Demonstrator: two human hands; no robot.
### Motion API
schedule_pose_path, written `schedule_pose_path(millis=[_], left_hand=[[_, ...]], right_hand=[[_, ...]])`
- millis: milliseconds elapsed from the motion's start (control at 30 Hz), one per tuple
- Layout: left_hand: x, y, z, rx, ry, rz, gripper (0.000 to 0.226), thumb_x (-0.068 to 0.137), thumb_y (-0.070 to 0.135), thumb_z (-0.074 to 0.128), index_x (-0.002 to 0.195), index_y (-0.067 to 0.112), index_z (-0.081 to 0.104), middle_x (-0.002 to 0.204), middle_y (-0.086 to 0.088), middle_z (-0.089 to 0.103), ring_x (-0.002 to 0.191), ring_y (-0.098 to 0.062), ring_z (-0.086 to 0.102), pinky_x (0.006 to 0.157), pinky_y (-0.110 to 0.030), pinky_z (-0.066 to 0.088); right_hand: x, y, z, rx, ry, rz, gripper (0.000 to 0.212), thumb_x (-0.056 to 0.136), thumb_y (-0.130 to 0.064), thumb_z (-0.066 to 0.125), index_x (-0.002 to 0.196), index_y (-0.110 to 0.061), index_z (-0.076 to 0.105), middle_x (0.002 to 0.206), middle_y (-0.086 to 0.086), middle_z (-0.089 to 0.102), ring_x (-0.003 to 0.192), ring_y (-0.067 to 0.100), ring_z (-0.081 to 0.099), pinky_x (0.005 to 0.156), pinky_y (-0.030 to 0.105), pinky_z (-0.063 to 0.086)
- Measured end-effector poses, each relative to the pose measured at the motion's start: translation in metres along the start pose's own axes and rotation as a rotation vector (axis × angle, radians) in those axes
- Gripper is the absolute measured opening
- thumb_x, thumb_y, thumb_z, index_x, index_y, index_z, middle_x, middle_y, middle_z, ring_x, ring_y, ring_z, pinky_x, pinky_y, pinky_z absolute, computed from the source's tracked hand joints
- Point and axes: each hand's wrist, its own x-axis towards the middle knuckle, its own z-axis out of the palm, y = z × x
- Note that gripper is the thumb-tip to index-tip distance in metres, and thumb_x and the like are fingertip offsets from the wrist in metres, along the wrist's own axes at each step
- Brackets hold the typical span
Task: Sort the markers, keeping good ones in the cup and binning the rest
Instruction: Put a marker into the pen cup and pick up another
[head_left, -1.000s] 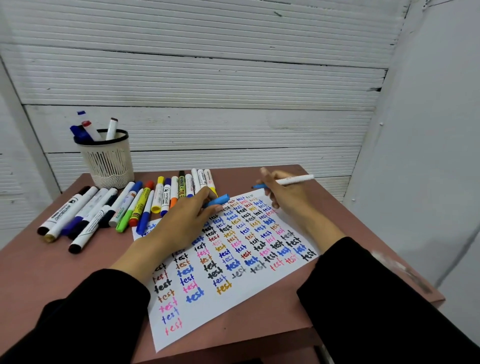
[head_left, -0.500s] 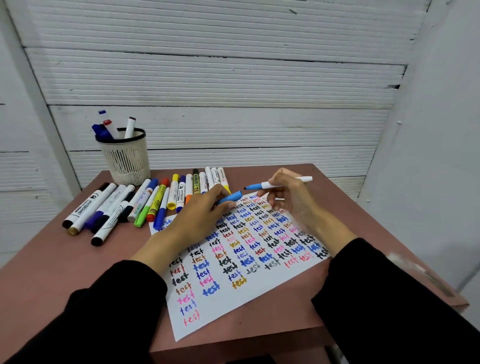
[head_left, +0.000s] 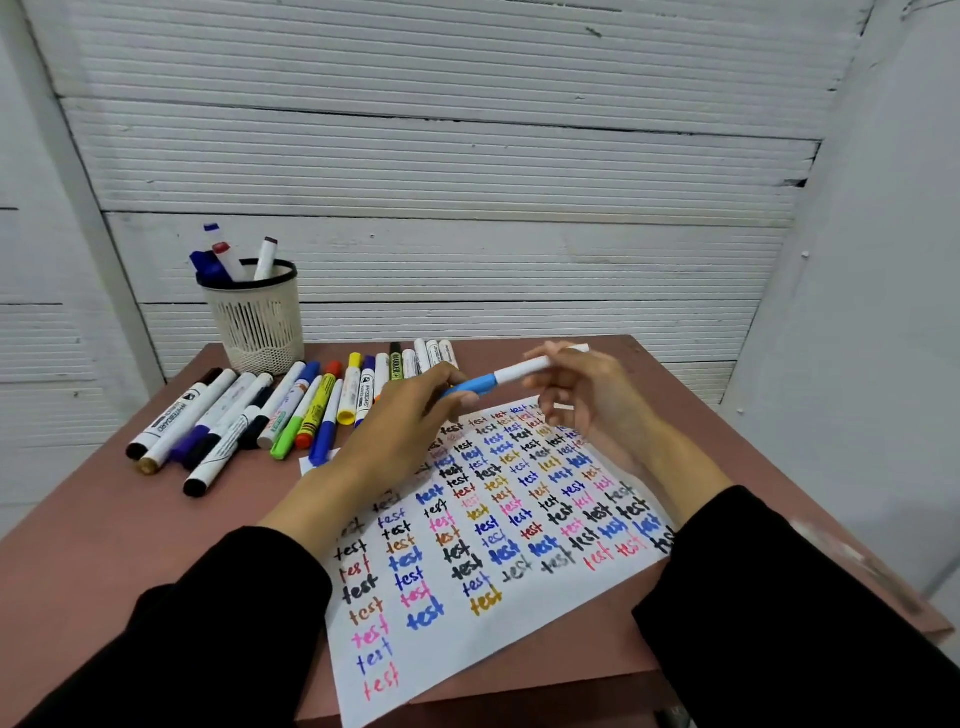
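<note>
table | 1 cup | 2 hands, 1 blue-capped marker

Brown table before white ribbed wall.

The word "test" is handwritten many times over, in rows and columns, on the white sheet of paper, in black, blue, red, pink, orange and yellow-brown ink. "WHITEBOARD" is printed along the barrel of the black-capped white marker at the left of the row. The same word appears to be printed on the blue-capped marker. Print is carried on the other markers, but it cannot be read.
</note>
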Motion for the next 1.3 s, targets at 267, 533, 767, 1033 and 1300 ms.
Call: schedule_pose_path(millis=[267,533,767,1033,1300], left_hand=[[0.002,-0.005,-0.008,0.101,0.114,0.016,0.013,0.098,0.027,0.051,0.100,0.023,0.063,0.073,0.006,0.058,0.062,-0.007,0.047,0.055,-0.019,0.035],[0.001,-0.002,-0.004,0.153,0.111,0.020,0.015,0.100,0.026,0.047,0.101,0.022,0.062,0.079,0.005,0.058,0.069,-0.011,0.048,0.060,-0.022,0.035],[0.001,0.012,-0.009,0.237,0.045,0.030,0.014,0.099,0.030,0.047,0.103,0.024,0.059,0.078,0.008,0.055,0.067,-0.008,0.047,0.057,-0.024,0.034],[0.025,0.082,0.003,0.397,-0.065,0.053,0.013,0.098,0.028,0.052,0.103,0.018,0.060,0.087,-0.002,0.061,0.074,-0.021,0.054,0.066,-0.040,0.044],[0.058,0.147,0.142,0.073,-0.096,0.047,0.020,0.095,0.021,0.058,0.113,0.012,0.058,0.099,-0.002,0.061,0.087,-0.018,0.057,0.065,-0.020,0.034]], right_hand=[[-0.004,0.006,0.003,-0.361,0.131,-0.099,0.008,0.089,-0.010,0.065,0.083,-0.014,0.068,0.062,-0.005,0.060,0.051,0.006,0.042,0.045,0.019,0.036],[-0.002,0.009,0.007,-0.599,0.124,-0.192,0.018,0.094,-0.033,0.057,0.079,-0.025,0.064,0.054,-0.006,0.040,0.040,-0.001,0.031,0.042,0.011,0.026],[-0.001,0.001,0.007,-0.369,0.148,-0.183,0.012,0.096,-0.026,0.058,0.090,-0.015,0.059,0.062,-0.003,0.045,0.052,0.008,0.039,0.050,0.026,0.037],[-0.024,-0.035,-0.023,0.167,0.263,-0.171,0.020,0.099,-0.018,0.051,0.088,-0.010,0.065,0.057,-0.002,0.052,0.045,0.005,0.041,0.043,0.017,0.030],[-0.105,-0.067,-0.144,-0.089,0.667,-0.286,0.024,0.101,-0.019,0.048,0.085,-0.009,0.062,0.058,0.003,0.053,0.040,0.011,0.043,0.041,0.022,0.038]])
